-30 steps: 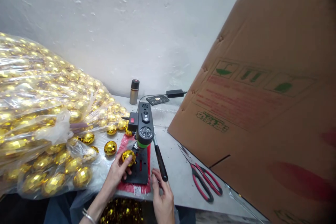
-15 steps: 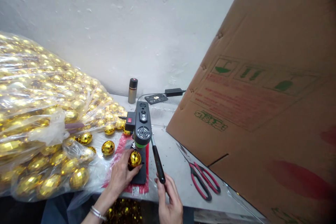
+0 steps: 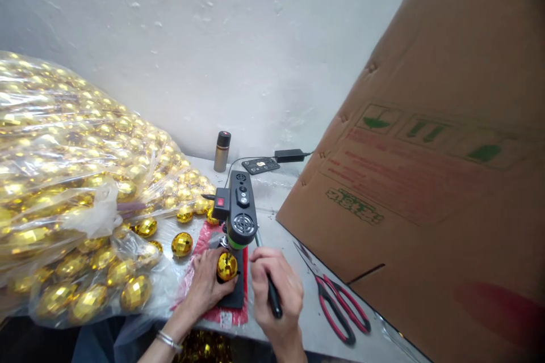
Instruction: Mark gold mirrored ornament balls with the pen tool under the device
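My left hand (image 3: 207,285) grips a shiny gold faceted ball (image 3: 227,266) over the black base plate (image 3: 233,298) of a small machine. The machine's dark head (image 3: 242,210), with a green ring beneath, stands just above and behind the ball. To the right, my right hand (image 3: 279,289) is closed round the black handle (image 3: 274,298) of a metal lever that runs up beside the machine. Under the base plate lies a red plastic sheet (image 3: 207,233).
A big clear bag of gold balls (image 3: 102,142) fills the left; a loose gold ball (image 3: 181,244) sits near it. Red-handled scissors (image 3: 340,309) lie at right, beside a large cardboard box (image 3: 409,181). A bottle (image 3: 222,151), a phone-like item (image 3: 260,165) and a black adapter (image 3: 289,155) are behind.
My right hand has moved up the lever's handle and wrapped over it. My left hand still holds the ball. The whole view has shifted slightly, so things appear further right.
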{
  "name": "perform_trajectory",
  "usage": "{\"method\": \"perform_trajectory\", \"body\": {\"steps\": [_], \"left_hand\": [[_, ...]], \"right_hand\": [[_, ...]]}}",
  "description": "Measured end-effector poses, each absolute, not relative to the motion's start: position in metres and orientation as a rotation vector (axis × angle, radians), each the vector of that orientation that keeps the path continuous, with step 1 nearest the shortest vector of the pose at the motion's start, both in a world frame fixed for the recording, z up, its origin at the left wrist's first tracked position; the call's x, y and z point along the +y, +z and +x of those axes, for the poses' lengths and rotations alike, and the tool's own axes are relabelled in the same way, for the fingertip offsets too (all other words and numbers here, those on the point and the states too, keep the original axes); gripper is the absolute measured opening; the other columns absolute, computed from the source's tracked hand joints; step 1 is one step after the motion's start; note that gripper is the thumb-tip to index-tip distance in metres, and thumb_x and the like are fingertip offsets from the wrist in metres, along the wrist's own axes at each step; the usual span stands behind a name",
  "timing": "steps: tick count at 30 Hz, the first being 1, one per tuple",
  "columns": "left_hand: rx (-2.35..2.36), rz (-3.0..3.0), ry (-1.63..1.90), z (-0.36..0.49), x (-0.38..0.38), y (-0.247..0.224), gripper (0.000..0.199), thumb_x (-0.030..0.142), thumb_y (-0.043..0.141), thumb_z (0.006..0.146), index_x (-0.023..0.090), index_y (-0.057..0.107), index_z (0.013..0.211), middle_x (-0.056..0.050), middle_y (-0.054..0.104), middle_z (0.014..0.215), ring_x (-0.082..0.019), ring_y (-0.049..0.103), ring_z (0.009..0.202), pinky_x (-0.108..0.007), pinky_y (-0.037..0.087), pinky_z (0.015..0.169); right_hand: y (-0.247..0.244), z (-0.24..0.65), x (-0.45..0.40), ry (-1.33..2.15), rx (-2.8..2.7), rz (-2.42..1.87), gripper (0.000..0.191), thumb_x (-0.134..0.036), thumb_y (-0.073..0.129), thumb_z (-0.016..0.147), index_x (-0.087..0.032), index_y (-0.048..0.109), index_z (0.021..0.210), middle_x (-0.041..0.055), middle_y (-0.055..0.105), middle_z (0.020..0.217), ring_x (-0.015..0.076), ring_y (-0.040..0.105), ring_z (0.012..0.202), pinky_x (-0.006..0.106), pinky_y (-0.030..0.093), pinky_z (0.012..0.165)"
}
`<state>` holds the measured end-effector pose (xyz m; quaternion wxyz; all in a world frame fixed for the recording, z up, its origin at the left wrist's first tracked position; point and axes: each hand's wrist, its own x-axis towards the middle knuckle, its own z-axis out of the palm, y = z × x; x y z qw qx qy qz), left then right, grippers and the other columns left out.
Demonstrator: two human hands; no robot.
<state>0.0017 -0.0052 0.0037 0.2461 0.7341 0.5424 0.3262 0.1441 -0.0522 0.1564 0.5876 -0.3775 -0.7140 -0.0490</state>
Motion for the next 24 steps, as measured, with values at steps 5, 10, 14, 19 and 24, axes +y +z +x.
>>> {"method": "perform_trajectory", "body": {"steps": [5, 10, 14, 19, 24], "left_hand": [[1.489, 1.978, 0.872, 0.004, -0.008, 0.012, 0.045, 0.035, 0.073, 0.075, 0.022, 0.066, 0.118, -0.009, 0.072, 0.106, -0.034, 0.063, 0.103, -0.05, 0.043, 0.094], [1.476, 1.927, 0.863, 0.006, -0.01, 0.019, 0.044, 0.033, 0.075, 0.073, 0.023, 0.067, 0.115, -0.008, 0.071, 0.106, -0.033, 0.062, 0.103, -0.049, 0.042, 0.093], [1.469, 1.907, 0.877, 0.006, -0.011, 0.022, 0.043, 0.033, 0.075, 0.075, 0.023, 0.066, 0.116, -0.008, 0.071, 0.106, -0.033, 0.062, 0.103, -0.049, 0.041, 0.094], [1.459, 1.88, 0.862, 0.006, -0.012, 0.021, 0.044, 0.029, 0.075, 0.073, 0.022, 0.066, 0.116, -0.009, 0.071, 0.109, -0.034, 0.062, 0.106, -0.049, 0.041, 0.095], [1.436, 1.899, 0.905, 0.007, -0.011, 0.014, 0.046, 0.029, 0.073, 0.073, 0.022, 0.066, 0.118, -0.009, 0.071, 0.111, -0.033, 0.062, 0.106, -0.048, 0.041, 0.095]], "right_hand": [[0.117, 0.132, -0.046, -0.148, -1.55, -0.909, 0.025, -0.009, 0.04, 0.099, -0.023, 0.049, 0.079, -0.0001, 0.057, 0.071, 0.0124, 0.055, 0.061, 0.025, 0.043, 0.055], [0.097, 0.13, -0.042, -0.184, -1.425, -0.861, 0.027, -0.012, 0.039, 0.099, -0.024, 0.048, 0.077, -0.0012, 0.056, 0.07, 0.0124, 0.052, 0.057, 0.028, 0.043, 0.057], [0.091, 0.128, -0.044, -0.141, -1.403, -0.899, 0.026, -0.012, 0.04, 0.099, -0.023, 0.049, 0.077, -0.002, 0.057, 0.07, 0.0126, 0.052, 0.058, 0.031, 0.045, 0.063], [0.087, 0.125, -0.044, -0.165, -1.351, -0.912, 0.027, -0.014, 0.04, 0.1, -0.024, 0.05, 0.077, -0.0023, 0.055, 0.068, 0.013, 0.051, 0.057, 0.031, 0.045, 0.061], [0.085, 0.125, -0.044, -0.186, -1.317, -0.928, 0.028, -0.014, 0.041, 0.1, -0.023, 0.049, 0.075, -0.0031, 0.056, 0.068, 0.0123, 0.051, 0.057, 0.033, 0.048, 0.069]]}}
